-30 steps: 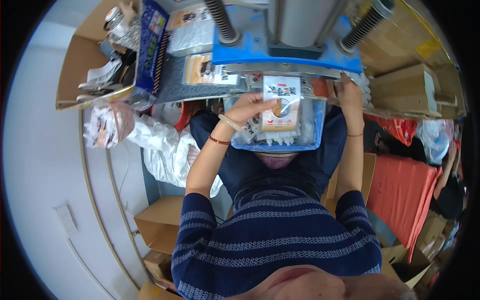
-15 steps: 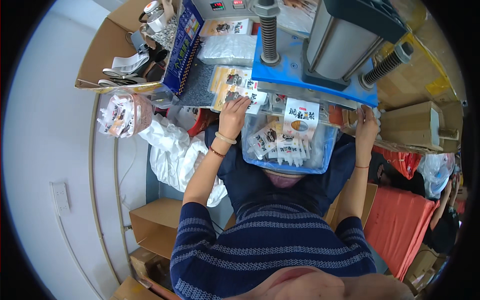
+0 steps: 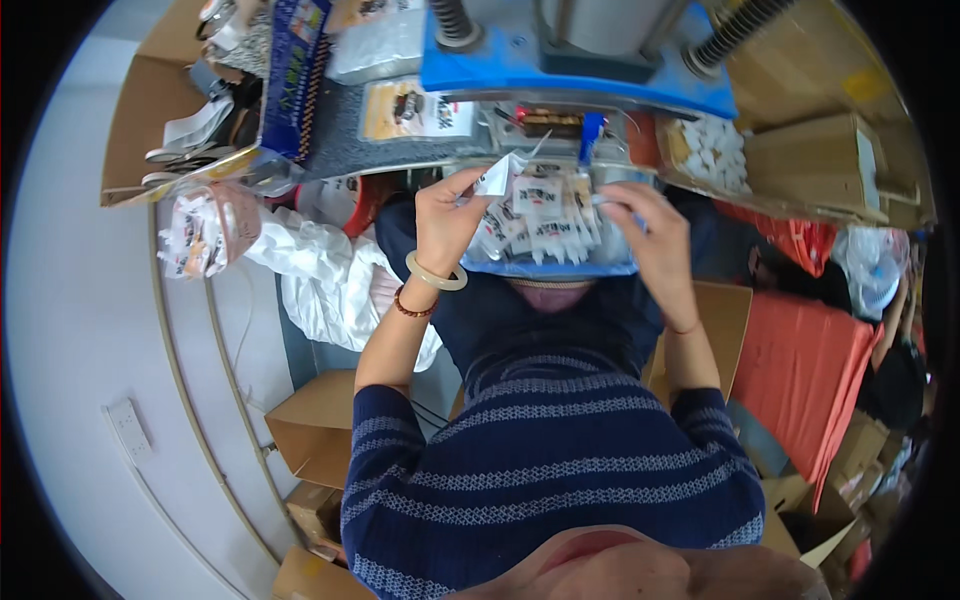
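My left hand point(image 3: 445, 218), with a pale bangle and a beaded bracelet at its wrist, pinches a flat white printed pouch point(image 3: 494, 181) by its edge. The pouch is tilted up over the near edge of the worktop. To its right, my right hand point(image 3: 650, 228) has thumb and fingertips closed on a small white piece point(image 3: 599, 200), too small to make out fully. Below and between both hands is a blue-lined tub point(image 3: 545, 268) on my lap. It holds several printed pouches with spouts point(image 3: 555, 225). A stack of flat pouches point(image 3: 415, 108) lies on the worktop ahead.
A press with a blue plate point(image 3: 560, 78) and springs stands over the worktop. Right of it, a box holds small white pieces point(image 3: 712, 150). At left are a pouch-filled container point(image 3: 210, 230) and a blue printed box point(image 3: 293, 80). A red-covered stack point(image 3: 800, 370) stands lower right.
My left hand has lifted a pouch off the stack and drawn it nearer. My right hand has come from the box of white pieces towards the pouch. The whole view has shifted.
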Motion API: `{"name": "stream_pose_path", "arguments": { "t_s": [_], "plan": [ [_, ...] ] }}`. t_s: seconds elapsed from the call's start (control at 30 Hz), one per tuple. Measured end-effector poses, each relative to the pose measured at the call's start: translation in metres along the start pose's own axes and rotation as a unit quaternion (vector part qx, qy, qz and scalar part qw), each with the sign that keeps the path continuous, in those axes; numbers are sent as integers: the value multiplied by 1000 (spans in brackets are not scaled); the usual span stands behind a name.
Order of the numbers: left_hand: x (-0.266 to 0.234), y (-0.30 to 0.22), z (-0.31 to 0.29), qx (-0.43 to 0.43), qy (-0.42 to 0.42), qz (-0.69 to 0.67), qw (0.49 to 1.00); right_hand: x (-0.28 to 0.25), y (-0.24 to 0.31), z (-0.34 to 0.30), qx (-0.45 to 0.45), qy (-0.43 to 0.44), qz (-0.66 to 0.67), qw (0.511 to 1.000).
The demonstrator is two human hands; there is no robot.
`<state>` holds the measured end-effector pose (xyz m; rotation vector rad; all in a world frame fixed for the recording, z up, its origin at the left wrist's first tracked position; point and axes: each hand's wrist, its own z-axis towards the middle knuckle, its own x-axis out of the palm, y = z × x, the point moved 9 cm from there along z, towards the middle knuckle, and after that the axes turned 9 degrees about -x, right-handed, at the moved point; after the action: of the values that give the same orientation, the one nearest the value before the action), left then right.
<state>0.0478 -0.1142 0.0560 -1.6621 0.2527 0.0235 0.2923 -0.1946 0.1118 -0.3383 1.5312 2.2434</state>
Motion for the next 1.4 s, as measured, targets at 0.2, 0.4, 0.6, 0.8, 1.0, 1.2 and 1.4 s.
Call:
{"name": "stream_pose_path", "arguments": {
  "t_s": [0.2, 0.4, 0.6, 0.8, 1.0, 1.2, 1.4],
  "plan": [
    [40, 11, -8, -7, 84, -7, 996, -6, 54, 36, -112, -41, -28, 992],
    [58, 2, -13, -85, 218, 43, 971, 11, 49, 42, -187, 113, -131, 967],
    [90, 51, -23, -269, 374, -149, 875, 33, -10, 36, -37, 262, -51, 963],
    [105, 63, 37, -345, 278, -330, 834, -36, -15, 42, -60, -12, -182, 981],
    [107, 66, 49, -332, 257, -361, 833, -75, -69, 38, -10, -83, -297, 951],
    [16, 56, 70, -140, 170, -77, 972, -86, -123, 39, -13, -110, -374, 921],
    [-129, 52, 143, 23, -243, 527, 814, -78, -121, 36, -8, -132, -393, 910]
  ]
}}
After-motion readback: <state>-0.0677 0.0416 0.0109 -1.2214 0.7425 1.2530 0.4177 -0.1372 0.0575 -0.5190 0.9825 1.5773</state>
